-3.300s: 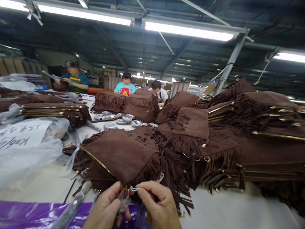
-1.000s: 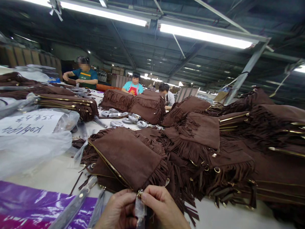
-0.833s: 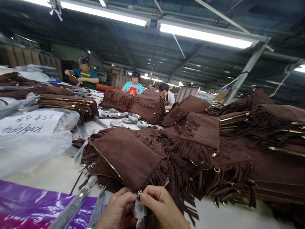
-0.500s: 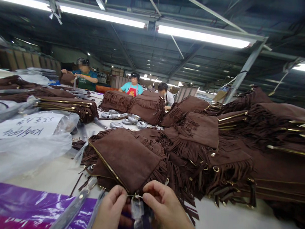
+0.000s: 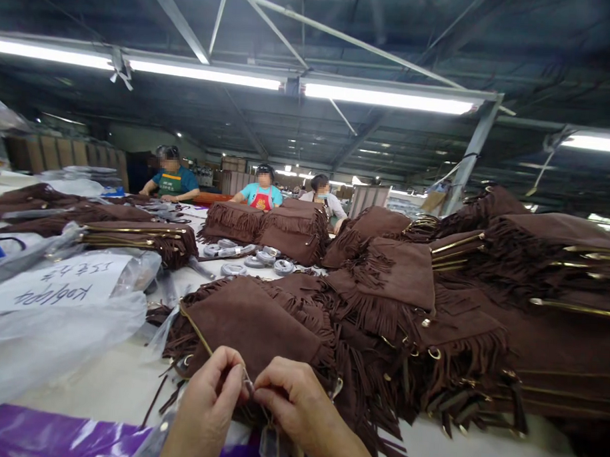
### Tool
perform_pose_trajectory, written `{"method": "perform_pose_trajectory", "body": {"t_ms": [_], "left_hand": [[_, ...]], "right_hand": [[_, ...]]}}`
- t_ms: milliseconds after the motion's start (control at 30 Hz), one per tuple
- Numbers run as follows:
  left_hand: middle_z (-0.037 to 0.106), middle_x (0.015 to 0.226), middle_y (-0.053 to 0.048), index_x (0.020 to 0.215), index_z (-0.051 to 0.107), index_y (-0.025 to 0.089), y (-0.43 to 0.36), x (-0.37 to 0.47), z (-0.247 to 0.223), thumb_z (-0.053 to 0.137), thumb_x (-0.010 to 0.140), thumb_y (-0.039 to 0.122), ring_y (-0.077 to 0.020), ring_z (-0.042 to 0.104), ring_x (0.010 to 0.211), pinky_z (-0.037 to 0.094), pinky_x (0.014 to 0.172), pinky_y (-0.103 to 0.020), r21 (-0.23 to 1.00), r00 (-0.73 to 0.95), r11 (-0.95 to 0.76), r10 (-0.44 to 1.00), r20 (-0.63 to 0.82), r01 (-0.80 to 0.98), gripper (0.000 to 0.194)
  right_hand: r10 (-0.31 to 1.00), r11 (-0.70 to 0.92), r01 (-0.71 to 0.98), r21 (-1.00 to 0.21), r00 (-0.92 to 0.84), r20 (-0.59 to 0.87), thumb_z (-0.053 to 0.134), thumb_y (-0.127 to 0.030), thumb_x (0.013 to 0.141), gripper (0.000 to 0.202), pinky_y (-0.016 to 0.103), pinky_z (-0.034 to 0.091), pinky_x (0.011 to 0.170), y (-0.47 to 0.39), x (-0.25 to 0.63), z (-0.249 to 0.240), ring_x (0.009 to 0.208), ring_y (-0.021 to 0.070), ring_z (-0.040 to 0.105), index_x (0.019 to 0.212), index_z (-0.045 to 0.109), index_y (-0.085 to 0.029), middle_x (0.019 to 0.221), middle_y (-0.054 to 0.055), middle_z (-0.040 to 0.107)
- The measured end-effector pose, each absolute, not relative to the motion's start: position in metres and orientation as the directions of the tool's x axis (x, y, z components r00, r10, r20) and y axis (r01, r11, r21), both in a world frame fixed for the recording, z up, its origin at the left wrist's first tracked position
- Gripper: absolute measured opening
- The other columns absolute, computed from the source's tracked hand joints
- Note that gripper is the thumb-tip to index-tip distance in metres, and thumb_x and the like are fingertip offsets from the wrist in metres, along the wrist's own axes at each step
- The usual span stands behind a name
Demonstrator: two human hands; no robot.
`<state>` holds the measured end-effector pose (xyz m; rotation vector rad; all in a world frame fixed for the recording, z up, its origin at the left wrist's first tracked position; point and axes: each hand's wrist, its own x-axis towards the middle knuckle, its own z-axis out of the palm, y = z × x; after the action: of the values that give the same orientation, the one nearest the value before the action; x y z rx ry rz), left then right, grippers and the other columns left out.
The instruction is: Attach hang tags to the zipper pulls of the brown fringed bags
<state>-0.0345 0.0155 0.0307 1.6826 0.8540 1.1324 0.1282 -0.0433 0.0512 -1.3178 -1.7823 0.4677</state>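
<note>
My left hand (image 5: 210, 397) and my right hand (image 5: 299, 400) are close together at the front edge of a brown fringed pouch (image 5: 256, 318). Both pinch a thin pale string (image 5: 248, 384), whose ends are partly hidden by my fingers. Below them hangs a clear plastic-wrapped piece (image 5: 269, 442), its contents hard to make out. The pouch lies flat on others like it, with a gold zipper (image 5: 196, 328) along its left side. My hands cover the near end of that zipper.
Piles of brown fringed pouches (image 5: 542, 323) rise on the right. Coiled wrapped straps (image 5: 256, 260) lie beyond my pouch. To the left are a plastic bag with a handwritten sheet (image 5: 57, 283) and purple film (image 5: 52, 433). Several people (image 5: 260, 190) sit across the table.
My hands have come closer together and slightly up, from holding the string stretched between them to pinching it near one spot. The view has tilted upward. Co-workers across the table have shifted posture.
</note>
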Motion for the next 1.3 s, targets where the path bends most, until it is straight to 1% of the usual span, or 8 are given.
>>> {"method": "perform_pose_trajectory", "body": {"t_ms": [200,433,600,867,967,1033,1133,1300], "left_hand": [[0.057,0.061,0.005,0.077,0.063,0.020,-0.001,-0.024,0.011,0.062,0.079,0.040,-0.0144,0.055,0.056,0.044,0.055,-0.023,0.984,0.341,-0.178,0.925,0.169,-0.006,0.020],[0.058,0.066,0.002,0.065,0.066,0.022,-0.009,-0.008,-0.001,0.062,0.078,0.031,-0.0156,0.055,0.061,0.040,0.059,-0.025,0.881,0.289,-0.419,0.890,0.353,0.217,0.017],[0.059,0.065,0.001,0.059,0.063,0.021,-0.010,0.001,-0.003,0.061,0.081,0.034,-0.0160,0.056,0.063,0.041,0.063,-0.024,0.904,0.217,-0.417,0.895,0.389,0.098,0.026],[0.038,0.047,0.009,0.056,0.056,0.018,-0.002,-0.007,-0.004,0.078,0.065,0.047,-0.0068,0.030,0.045,0.026,0.045,-0.019,0.979,0.281,0.060,0.960,-0.003,-0.195,0.037],[0.036,0.047,0.011,0.061,0.058,0.018,0.001,-0.013,0.003,0.080,0.063,0.049,-0.0038,0.023,0.041,0.019,0.041,-0.017,0.960,0.366,0.142,0.930,-0.045,-0.243,0.038],[0.037,0.047,0.011,0.062,0.057,0.017,0.002,-0.015,0.008,0.081,0.063,0.050,-0.0028,0.023,0.040,0.018,0.041,-0.017,0.954,0.413,0.154,0.910,-0.035,-0.258,0.040],[0.037,0.046,0.011,0.064,0.056,0.017,0.002,-0.017,0.013,0.081,0.064,0.052,-0.0019,0.023,0.040,0.016,0.043,-0.016,0.949,0.457,0.165,0.889,-0.027,-0.267,0.043],[0.043,0.046,0.009,0.064,0.056,0.017,0.001,-0.017,0.011,0.080,0.065,0.052,-0.0024,0.027,0.040,0.017,0.044,-0.017,0.939,0.509,0.205,0.860,-0.038,-0.276,0.043]], "right_hand": [[0.956,0.192,0.460,-0.867,0.111,0.270,0.059,-0.018,0.088,0.025,0.020,0.035,0.057,-0.041,0.132,0.034,0.056,0.0098,0.047,0.063,0.060,-0.018,0.055,-0.007,0.049],[0.935,0.239,0.533,-0.812,0.098,0.340,0.054,-0.021,0.091,0.027,0.022,0.034,0.059,-0.042,0.135,0.023,0.062,0.0112,0.048,0.065,0.054,-0.018,0.063,-0.005,0.050],[0.911,0.285,0.578,-0.765,0.085,0.403,0.052,-0.022,0.092,0.026,0.023,0.035,0.062,-0.044,0.134,0.027,0.067,0.0126,0.050,0.066,0.050,-0.019,0.069,-0.003,0.052],[0.942,0.215,0.497,-0.840,0.121,0.313,0.050,-0.026,0.091,0.025,0.023,0.034,0.057,-0.043,0.137,0.024,0.063,0.0125,0.045,0.066,0.048,-0.020,0.065,-0.004,0.047],[0.983,0.146,0.270,-0.952,0.064,0.169,0.058,-0.021,0.080,0.007,0.021,0.035,0.052,-0.047,0.143,0.029,0.058,0.0105,0.046,0.087,0.059,-0.019,0.074,-0.004,0.055],[0.992,0.126,0.157,-0.980,0.003,0.128,0.062,-0.016,0.072,0.030,0.021,0.039,0.055,-0.055,0.149,0.035,0.059,0.0099,0.050,0.101,0.060,-0.020,0.086,-0.002,0.061],[0.975,0.214,0.323,-0.922,-0.012,0.222,0.062,-0.011,0.068,0.033,0.029,0.048,0.082,-0.071,0.159,0.040,0.090,0.0170,0.062,0.100,0.062,-0.021,0.118,0.005,0.060],[0.959,0.278,0.694,-0.664,-0.165,0.229,0.074,-0.014,0.063,0.046,0.039,0.039,0.107,-0.084,0.167,0.002,0.136,0.0318,0.042,0.106,0.059,-0.021,0.150,0.015,0.039]]}}
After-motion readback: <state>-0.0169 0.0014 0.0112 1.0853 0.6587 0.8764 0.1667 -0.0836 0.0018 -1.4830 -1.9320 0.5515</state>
